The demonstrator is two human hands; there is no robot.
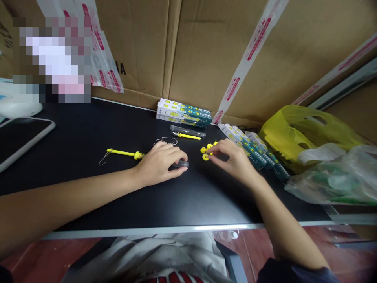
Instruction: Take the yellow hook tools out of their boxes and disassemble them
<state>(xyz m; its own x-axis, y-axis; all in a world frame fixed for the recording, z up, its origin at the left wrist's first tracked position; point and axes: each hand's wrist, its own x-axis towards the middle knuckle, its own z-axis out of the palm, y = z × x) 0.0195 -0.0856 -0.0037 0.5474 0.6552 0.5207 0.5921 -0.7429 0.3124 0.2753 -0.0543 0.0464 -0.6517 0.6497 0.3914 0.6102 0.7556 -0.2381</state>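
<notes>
My left hand (pixel 160 163) rests low over the black table, its fingers closed around a clear plastic tube (pixel 183 164) whose end sticks out past the thumb. Left of that hand lies a yellow rod (pixel 122 152) with a thick collar and a wire hook at its far end; its inner end disappears under the hand. My right hand (pixel 235 161) pinches at a small pile of yellow plastic caps (pixel 205 157), thumb and index finger on one of them. Behind the left hand are bent wire hooks (pixel 169 138), partly covered by it.
Another yellow rod (pixel 190 136) lies beside a clear tube (pixel 191 131). Printed boxes (pixel 182 114) stand against the cardboard wall (pixel 200 59), with more boxes (pixel 250 145) at right. Yellow (pixel 282 129) and clear bags (pixel 338 177) sit far right, a phone (pixel 23 135) far left.
</notes>
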